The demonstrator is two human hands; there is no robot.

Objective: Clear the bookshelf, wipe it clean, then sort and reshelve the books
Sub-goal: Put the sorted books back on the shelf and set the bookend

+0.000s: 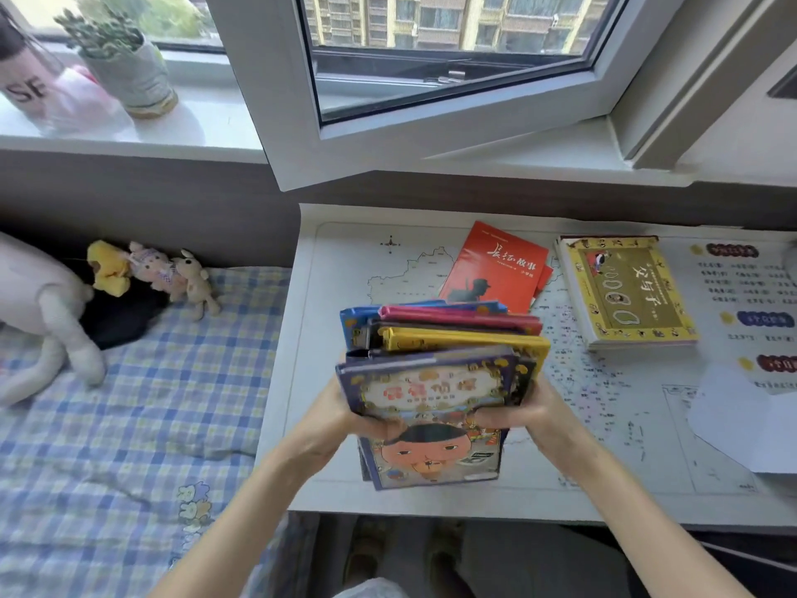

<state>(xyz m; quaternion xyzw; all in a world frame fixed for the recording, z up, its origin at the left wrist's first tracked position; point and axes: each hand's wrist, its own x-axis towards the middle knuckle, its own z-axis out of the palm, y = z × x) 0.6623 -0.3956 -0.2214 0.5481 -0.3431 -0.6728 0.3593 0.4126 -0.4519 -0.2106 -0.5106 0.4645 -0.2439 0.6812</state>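
Note:
A stack of several picture books (444,364) with blue, pink, yellow and purple covers is held over the white desk (310,425). My left hand (345,414) grips the stack's left side, thumb on the top purple cover. My right hand (524,407) grips its right side, fingers curled over the cover. The books fan out, their far edges tilted up. A red booklet (496,265) lies flat on the desk behind the stack. A thick yellow-framed book (625,291) lies to the right of the red booklet. No bookshelf is in view.
A map mat (604,403) covers the desk, with a white sheet (742,425) at its right. A bed with a blue checked cover (129,403) and plush toys (164,269) lies left. An open window sash (431,135) juts over the desk's back edge. A potted plant (125,66) stands on the sill.

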